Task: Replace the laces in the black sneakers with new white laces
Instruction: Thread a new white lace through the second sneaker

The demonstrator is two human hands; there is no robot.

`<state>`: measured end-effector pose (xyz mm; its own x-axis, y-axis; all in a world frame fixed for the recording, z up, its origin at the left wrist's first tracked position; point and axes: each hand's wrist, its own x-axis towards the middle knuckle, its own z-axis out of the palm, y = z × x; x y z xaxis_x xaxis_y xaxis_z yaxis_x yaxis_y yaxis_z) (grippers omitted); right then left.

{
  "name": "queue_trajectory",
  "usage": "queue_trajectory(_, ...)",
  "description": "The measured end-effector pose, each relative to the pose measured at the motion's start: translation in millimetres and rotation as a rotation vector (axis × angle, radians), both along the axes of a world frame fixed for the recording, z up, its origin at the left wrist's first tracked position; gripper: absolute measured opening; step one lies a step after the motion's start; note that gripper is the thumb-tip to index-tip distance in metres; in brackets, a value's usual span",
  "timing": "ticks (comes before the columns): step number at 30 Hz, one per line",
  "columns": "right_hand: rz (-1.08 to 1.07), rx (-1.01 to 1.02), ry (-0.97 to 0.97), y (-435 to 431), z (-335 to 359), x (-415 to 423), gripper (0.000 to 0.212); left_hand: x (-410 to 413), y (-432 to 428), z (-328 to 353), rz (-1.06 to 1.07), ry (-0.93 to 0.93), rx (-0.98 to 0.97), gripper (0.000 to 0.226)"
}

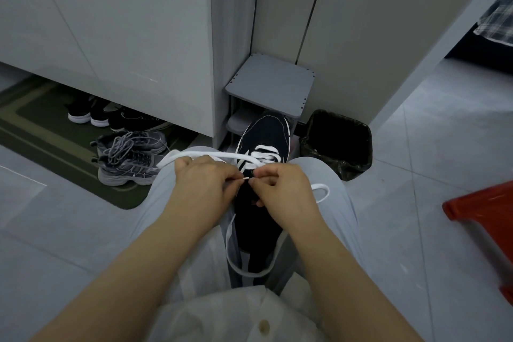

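A black fabric sneaker with a white sole (pixel 263 133) lies on the person's lap, toe pointing away. A flat white lace (pixel 263 150) crosses its front eyelets (two bars show) and trails off to the sneaker's left. Over its tongue the hands meet. The left hand (pixel 205 183) pinches the lace's tip. The right hand (pixel 286 189) curls just beside it, though what it nips I cannot tell. Left of the sneaker sit grey mesh running shoes (pixel 130 158).

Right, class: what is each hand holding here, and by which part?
Left hand pinches the white lace just behind its tip; right hand seems to pinch the black sneaker's eyelet edge.
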<state>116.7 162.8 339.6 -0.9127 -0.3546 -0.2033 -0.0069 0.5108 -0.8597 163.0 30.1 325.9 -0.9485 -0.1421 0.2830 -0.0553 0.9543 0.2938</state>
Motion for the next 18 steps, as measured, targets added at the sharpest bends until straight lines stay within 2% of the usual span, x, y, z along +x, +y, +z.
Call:
queue_trajectory(3,-0.022,-0.066,-0.092,1,-2,-2,0.023,-2,0,2,-0.035,-0.014,-0.061,0.005)
queue_trajectory(10,-0.018,-0.141,-0.125,0,-9,-3,0.008,-11,-1,22,-0.128,-0.153,-0.325,0.015)
queue_trajectory(13,-0.043,-0.179,-0.154,2,-10,-4,0.01,-16,0,24,-0.166,-0.233,-0.413,0.03)
queue_trajectory(18,-0.07,-0.193,-0.172,3,-10,-2,0.016,-20,-2,19,-0.235,-0.151,-0.38,0.034)
